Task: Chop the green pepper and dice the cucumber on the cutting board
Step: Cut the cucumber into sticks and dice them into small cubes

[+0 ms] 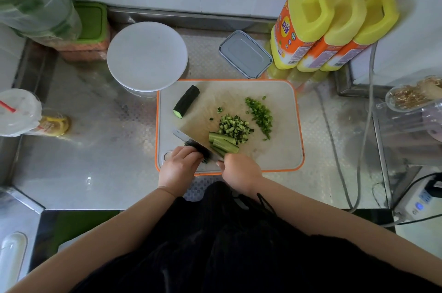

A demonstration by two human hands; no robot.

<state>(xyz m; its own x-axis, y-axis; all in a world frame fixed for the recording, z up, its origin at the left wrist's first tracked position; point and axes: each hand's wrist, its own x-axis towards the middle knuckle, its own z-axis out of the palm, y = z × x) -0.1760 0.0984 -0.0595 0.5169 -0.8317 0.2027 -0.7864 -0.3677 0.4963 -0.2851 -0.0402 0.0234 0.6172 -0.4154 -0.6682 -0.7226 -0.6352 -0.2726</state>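
An orange-rimmed cutting board (pixel 282 101) lies on the steel counter. A pile of chopped green pepper (pixel 260 114) sits at its right and a pile of diced cucumber (pixel 233 126) in the middle. A whole cucumber piece (pixel 186 104) lies at the board's upper left. Long cucumber strips (pixel 224 143) lie near the front. My left hand (pixel 178 168) holds the near end of these strips with curled fingers. My right hand (pixel 240 170) grips the handle of a knife (pixel 191 140), whose blade lies across the strips.
A white round lid (pixel 147 56) on a container stands behind the board, with a grey lidded box (pixel 245 54) to its right. Three yellow bottles (pixel 334 27) stand at the back right. A lidded drink cup (pixel 20 111) is at the left. Cables (pixel 366 125) run along the right.
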